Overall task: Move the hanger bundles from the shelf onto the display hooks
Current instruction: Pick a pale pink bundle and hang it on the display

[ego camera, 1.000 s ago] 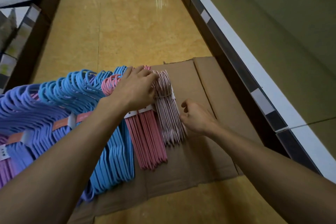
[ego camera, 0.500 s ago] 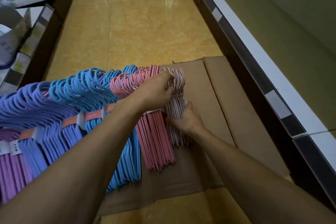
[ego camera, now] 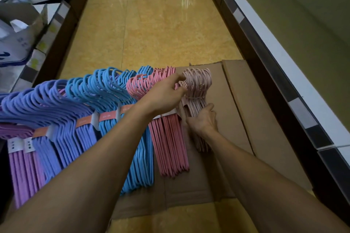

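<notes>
A row of hanger bundles lies on flattened cardboard (ego camera: 244, 111) on the floor: purple (ego camera: 20, 159), violet-blue (ego camera: 47, 104), blue (ego camera: 106, 89), pink (ego camera: 168, 149) and, at the right end, a pale pink bundle (ego camera: 198, 85). My right hand (ego camera: 203, 119) grips the pale pink bundle around its middle. My left hand (ego camera: 164, 96) reaches over the pink bundle, and its fingers pinch the hooks of the pale pink bundle. No display hooks are in view.
A long shelf with a white edge strip (ego camera: 284, 62) runs along the right side of the aisle. Another shelf with boxes and a bag (ego camera: 17, 43) stands at the left. Yellow floor (ego camera: 161, 24) stretches ahead beyond the cardboard.
My right hand moved left from the cardboard onto the pale pink bundle and closed around it. My left hand shifted right to that bundle's hooks.
</notes>
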